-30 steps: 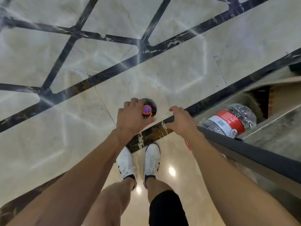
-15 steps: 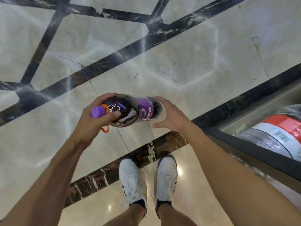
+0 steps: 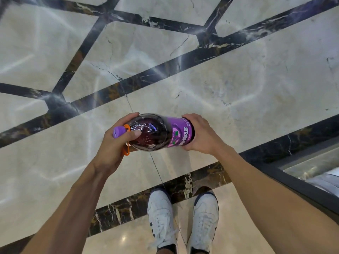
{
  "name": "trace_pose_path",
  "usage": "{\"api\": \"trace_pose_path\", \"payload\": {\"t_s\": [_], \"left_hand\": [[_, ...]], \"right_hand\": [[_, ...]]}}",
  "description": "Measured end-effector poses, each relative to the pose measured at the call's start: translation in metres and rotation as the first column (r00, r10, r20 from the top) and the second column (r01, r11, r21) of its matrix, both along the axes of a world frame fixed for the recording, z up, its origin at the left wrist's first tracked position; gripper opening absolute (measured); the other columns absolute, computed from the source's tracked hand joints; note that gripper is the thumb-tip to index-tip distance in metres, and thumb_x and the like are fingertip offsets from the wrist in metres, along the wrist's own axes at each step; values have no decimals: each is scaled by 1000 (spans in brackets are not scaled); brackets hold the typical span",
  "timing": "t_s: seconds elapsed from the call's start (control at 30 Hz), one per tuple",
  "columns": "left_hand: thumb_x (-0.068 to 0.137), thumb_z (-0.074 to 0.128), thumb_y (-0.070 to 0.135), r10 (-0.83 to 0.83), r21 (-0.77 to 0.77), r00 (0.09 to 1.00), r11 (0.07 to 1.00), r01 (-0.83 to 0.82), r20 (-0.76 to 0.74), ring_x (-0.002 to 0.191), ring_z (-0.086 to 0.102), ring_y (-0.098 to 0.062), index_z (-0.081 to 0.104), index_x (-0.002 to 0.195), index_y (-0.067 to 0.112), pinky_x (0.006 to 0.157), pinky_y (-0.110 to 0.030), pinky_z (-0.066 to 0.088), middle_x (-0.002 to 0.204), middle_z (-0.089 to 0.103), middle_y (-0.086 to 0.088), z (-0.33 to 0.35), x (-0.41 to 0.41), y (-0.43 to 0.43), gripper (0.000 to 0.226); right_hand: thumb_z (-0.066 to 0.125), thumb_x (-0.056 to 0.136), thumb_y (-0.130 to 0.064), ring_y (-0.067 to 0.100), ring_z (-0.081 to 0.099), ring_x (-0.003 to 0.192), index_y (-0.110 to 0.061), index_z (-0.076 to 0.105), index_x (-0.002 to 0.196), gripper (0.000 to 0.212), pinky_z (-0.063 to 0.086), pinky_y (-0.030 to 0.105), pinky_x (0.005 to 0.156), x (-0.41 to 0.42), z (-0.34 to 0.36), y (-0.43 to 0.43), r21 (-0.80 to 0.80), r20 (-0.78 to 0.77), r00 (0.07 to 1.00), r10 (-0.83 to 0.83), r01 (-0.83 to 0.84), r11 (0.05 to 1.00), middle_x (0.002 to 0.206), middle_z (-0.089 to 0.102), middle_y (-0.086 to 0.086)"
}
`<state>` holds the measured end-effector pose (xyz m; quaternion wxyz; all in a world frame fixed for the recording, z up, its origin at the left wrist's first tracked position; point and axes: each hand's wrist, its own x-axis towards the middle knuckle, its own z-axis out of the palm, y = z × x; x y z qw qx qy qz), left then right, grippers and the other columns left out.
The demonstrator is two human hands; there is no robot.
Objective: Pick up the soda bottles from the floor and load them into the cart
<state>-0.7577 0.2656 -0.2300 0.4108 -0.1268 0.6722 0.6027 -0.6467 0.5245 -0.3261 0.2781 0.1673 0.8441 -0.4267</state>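
We are holding a soda bottle (image 3: 156, 132) sideways in the air above the marble floor (image 3: 220, 92), in front of our white shoes (image 3: 161, 215). It is a dark, purple-tinted plastic bottle with a purple cap (image 3: 118, 132) pointing left, an orange ring under the cap, and a purple label wrapping the right end. Our left hand (image 3: 113, 143) is curling around the neck and shoulder, thumb pressing on the dark dome. Our right hand (image 3: 200, 136) is cupping the base end, fingers wrapping behind it. Both hands are closing on the bottle, so it is lifted clear of the floor. We are judging that the pick-up is done and the carry is in hand. The cart (image 3: 302, 187) is showing as a dark rim at the lower right, so next we are needing to swing the bottle rightward over that rim and lower it in gently.
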Motion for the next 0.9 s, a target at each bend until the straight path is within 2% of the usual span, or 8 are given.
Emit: {"api": "trace_pose_path", "payload": {"t_s": [0.13,0.27,0.4,0.53,0.6,0.67,0.77,0.9], "left_hand": [[62,81,31,-5,15,1000,1000,5,7,112,69,-31,71,122,31,83,-50,62,124,71,-3,27,-7,1,61],[63,81,34,-45,36,999,998,45,0,116,67,-33,69,127,30,84,-50,62,129,68,-4,110,-7,-5,65],[62,83,32,-57,71,998,996,57,1,114,68,-33,70,124,29,82,-49,62,129,68,-6,252,-4,-9,64],[55,92,40,-126,78,992,989,128,-27,114,69,-32,69,127,29,81,-48,62,132,67,-6,423,4,-12,76],[59,85,36,-135,92,990,986,139,-48,114,68,-32,71,124,32,80,-47,62,130,68,-4,506,9,-13,67],[57,86,37,-154,111,985,981,162,-78,114,69,-31,71,123,32,80,-47,62,130,68,-3,581,15,-13,68],[60,83,34,-162,157,980,971,179,-114,112,70,-30,69,126,29,78,-47,62,130,69,-4,676,28,-16,68],[64,77,32,-166,230,973,952,201,-163,107,70,-25,67,129,28,72,-42,61,131,69,-4,767,46,-7,66]], "right_hand": [[98,57,-43,16,44,130,-32,38,148,109,51,43,105,2,26,-4,-1,16,1000,-4,4,1000,141,45,-3],[97,58,-41,14,45,129,-31,38,148,108,49,38,104,9,112,-9,-17,-8,999,-32,32,999,140,46,-3],[97,61,-38,13,44,129,-31,38,148,106,49,39,105,14,259,-13,-39,-25,998,-53,52,998,140,46,-4],[97,60,-34,12,44,125,-30,43,143,98,48,42,107,27,432,-18,-43,-57,996,-73,71,997,133,48,-5],[97,61,-32,11,44,123,-27,45,141,96,48,42,106,35,516,-20,-38,-88,992,-88,84,996,133,51,-2],[97,61,-31,14,46,124,-27,44,142,97,49,43,106,46,594,-20,-19,-119,988,-98,96,995,135,50,0],[96,59,-38,21,46,131,-34,36,149,108,49,46,106,64,691,-18,34,-148,984,-103,109,993,145,43,-2],[94,57,-42,23,47,133,-41,35,148,109,49,49,105,85,788,-6,101,-207,972,-112,135,986,148,41,-5]]}}
